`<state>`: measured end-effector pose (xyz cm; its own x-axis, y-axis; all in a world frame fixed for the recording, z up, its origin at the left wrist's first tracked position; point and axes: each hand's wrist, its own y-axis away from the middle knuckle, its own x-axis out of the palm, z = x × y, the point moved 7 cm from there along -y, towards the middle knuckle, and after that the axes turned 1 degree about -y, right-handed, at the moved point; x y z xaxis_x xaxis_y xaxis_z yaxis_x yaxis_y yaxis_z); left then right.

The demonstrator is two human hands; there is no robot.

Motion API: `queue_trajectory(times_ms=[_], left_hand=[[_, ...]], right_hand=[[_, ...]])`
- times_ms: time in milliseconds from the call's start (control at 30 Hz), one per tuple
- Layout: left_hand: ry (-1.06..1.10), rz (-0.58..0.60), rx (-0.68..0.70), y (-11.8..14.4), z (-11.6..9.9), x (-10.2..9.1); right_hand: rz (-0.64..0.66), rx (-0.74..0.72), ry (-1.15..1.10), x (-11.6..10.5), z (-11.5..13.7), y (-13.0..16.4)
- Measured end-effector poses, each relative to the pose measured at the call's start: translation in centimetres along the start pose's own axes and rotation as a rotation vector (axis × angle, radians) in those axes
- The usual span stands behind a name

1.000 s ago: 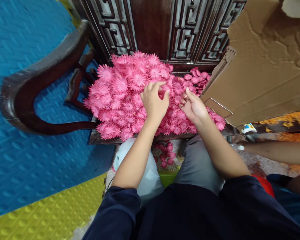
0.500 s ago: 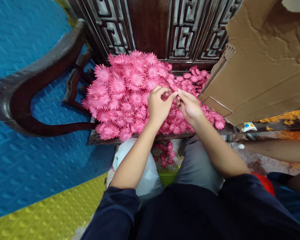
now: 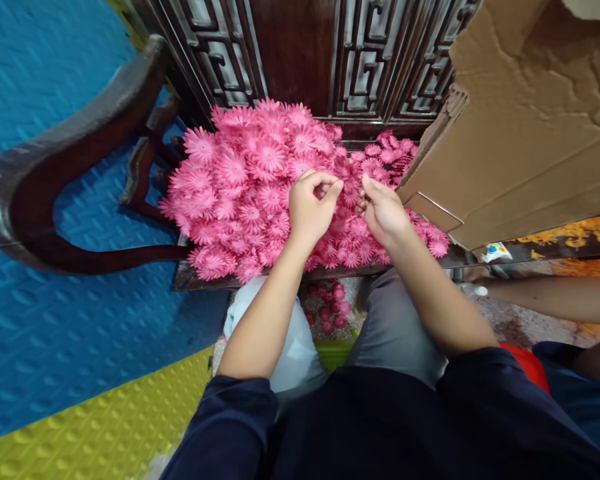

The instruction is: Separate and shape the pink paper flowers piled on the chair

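A large heap of pink artificial flowers [image 3: 250,193] covers the dark wooden bench [image 3: 215,283]. Over its right part is my left hand [image 3: 311,205], thumb and forefinger pinched together; whatever is between them is too small to make out. A short gap to the right, my right hand [image 3: 386,215] has its fingers curled and its thumb against the forefinger. I cannot make out what it holds, if anything. Behind and between the hands are more pink flowers, lying flatter than the tall pile on the left.
A torn cardboard box [image 3: 525,147] stands at the right. The bench has a curved wooden armrest [image 3: 35,193] and a carved back [image 3: 295,53]. Fallen flowers [image 3: 333,310] lie on the floor between my legs. Another person's limb [image 3: 555,298] reaches in from the right, near orange petals [image 3: 580,235].
My hands have drawn apart: their fingertips met before, and a gap shows between them now. The left hand has moved slightly left, and the view has shifted a little.
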<state>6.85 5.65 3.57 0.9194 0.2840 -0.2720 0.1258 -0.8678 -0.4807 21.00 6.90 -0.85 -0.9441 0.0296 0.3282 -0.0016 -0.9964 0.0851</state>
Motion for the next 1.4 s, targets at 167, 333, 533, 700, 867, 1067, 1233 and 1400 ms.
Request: queue_trajectory(times_ms=[167, 333, 533, 700, 867, 1067, 1233, 1400], left_hand=[[-0.152, -0.302, -0.041, -0.6, 0.8, -3.3], [-0.446, -0.273, -0.113, -1.4, 2.2, -4.4], [-0.468, -0.169, -0.05, -0.3, 0.4, -2.3], [-0.244, -0.004, 0.058, 0.7, -1.5, 0.2], [-0.191, -0.027, 0.032, 0.9, -0.8, 0.5], [-0.161, -0.02, 0.019, 0.8, -0.1, 0.5], [-0.099, -0.018, -0.01, 0.6, -0.1, 0.4], [-0.072, -0.078, -0.045, 0.0, 0.6, -0.8]], right_hand=[[-0.133, -0.005, -0.046, -2.7, 0.5, -1.0], [-0.113, 0.037, -0.115, -2.3, 0.3, -0.9], [0.012, 0.153, -0.203, 0.7, -0.4, 0.6], [0.078, 0.104, -0.111, 1.5, 0.0, 0.9], [0.008, -0.026, 0.055, 0.9, -0.1, 0.6], [0.0, -0.079, 0.085, 0.9, -0.5, 0.5], [-0.041, -0.094, 0.059, 0.8, -0.3, 0.7], [-0.163, -0.039, 0.005, -1.3, -0.3, 0.0]])
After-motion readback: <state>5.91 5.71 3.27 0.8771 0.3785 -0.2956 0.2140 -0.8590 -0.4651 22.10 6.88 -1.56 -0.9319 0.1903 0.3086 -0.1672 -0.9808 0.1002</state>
